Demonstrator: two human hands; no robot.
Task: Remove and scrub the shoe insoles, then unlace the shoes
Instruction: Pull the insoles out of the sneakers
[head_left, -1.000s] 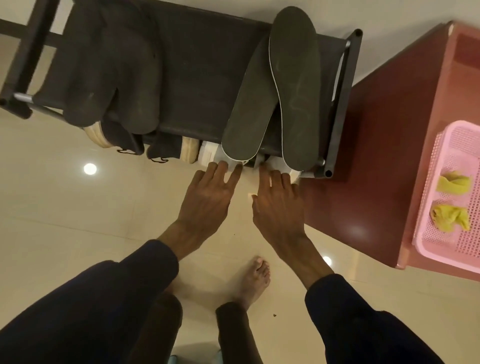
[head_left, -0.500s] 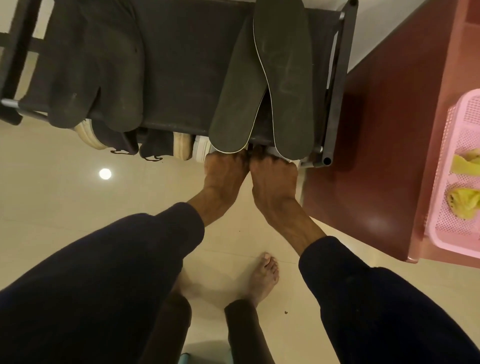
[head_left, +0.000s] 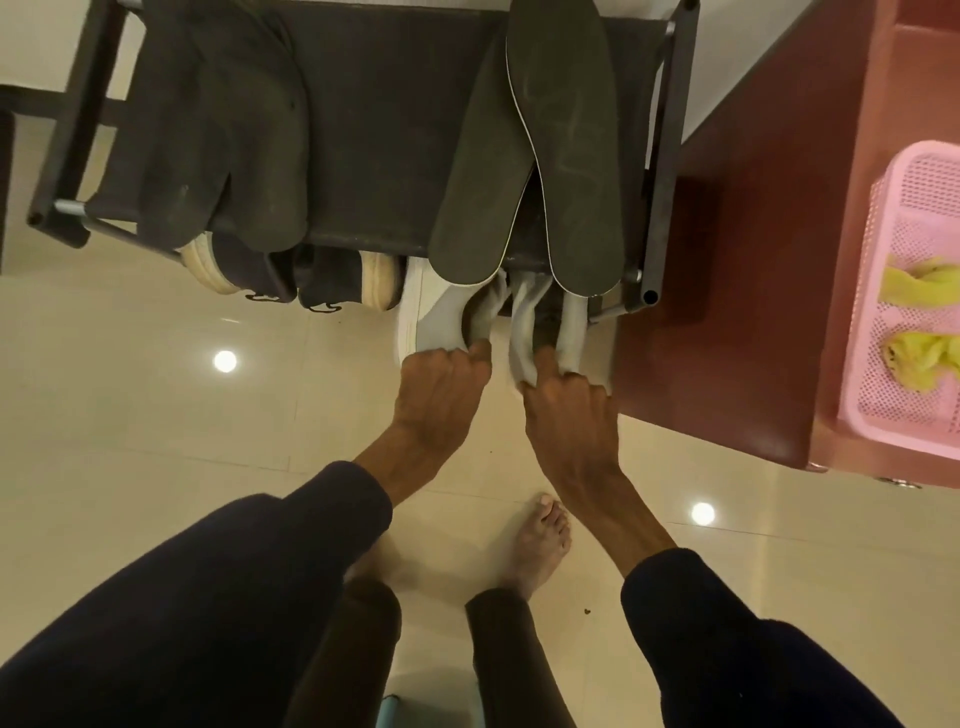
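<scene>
Two dark insoles lie on top of the black shoe rack (head_left: 363, 130): the left insole (head_left: 478, 176) and the right insole (head_left: 566, 145), their ends hanging over the front rail. Below them a pair of grey-white shoes sticks out from the lower shelf. My left hand (head_left: 441, 389) grips the heel of the left shoe (head_left: 431, 322). My right hand (head_left: 563, 410) grips the heel of the right shoe (head_left: 524, 332). The shoes' fronts and laces are hidden under the rack.
A dark pair of canvas shoes (head_left: 291, 275) sits left on the lower shelf, dark cloth (head_left: 223, 119) draped above. A red-brown cabinet (head_left: 727, 291) stands right, holding a pink basket (head_left: 914, 291) with yellow cloths (head_left: 919, 358). My bare foot (head_left: 540, 540) rests on the tiled floor.
My hands went from flat and open near the rack to under its front rail, curled round the shoe heels, and have drawn both shoes partly out toward me.
</scene>
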